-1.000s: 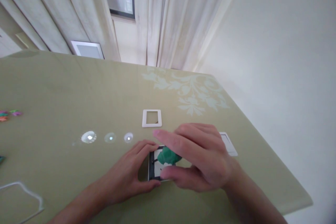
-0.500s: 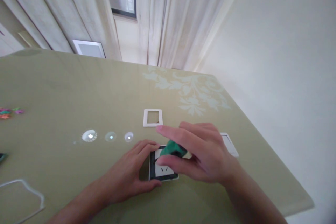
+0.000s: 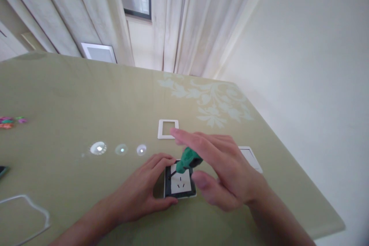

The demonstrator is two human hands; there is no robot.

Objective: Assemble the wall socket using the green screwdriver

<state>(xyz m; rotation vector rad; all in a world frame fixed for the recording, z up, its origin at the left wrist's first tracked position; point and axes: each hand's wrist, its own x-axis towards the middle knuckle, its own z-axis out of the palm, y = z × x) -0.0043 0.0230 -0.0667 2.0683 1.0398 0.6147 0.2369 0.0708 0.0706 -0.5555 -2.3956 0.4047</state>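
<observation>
A wall socket [image 3: 181,184] with a white face and dark surround lies on the table. My left hand [image 3: 151,184] grips it from the left, fingers at its upper edge and thumb at its lower edge. In my right hand [image 3: 221,169] is a screwdriver with a green and black handle [image 3: 187,159]. It tilts, with its dark shaft reaching the left side of the socket. My right thumb and index finger stand apart from the handle, whose rear end sits by the palm. Just beyond lies a square white frame [image 3: 160,130].
Partly behind my right hand lies a white rectangular plate [image 3: 251,158]. At the left are small colourful pieces [image 3: 7,123], a dark object [image 3: 2,171] and a white cord [image 3: 34,203]. A wall [image 3: 317,84] runs along the table's right side, curtains [image 3: 201,15] beyond.
My right thumb has moved down and away from the screwdriver handle, and the index finger has lifted slightly. More of the screwdriver shows now. My left hand and the socket have stayed put.
</observation>
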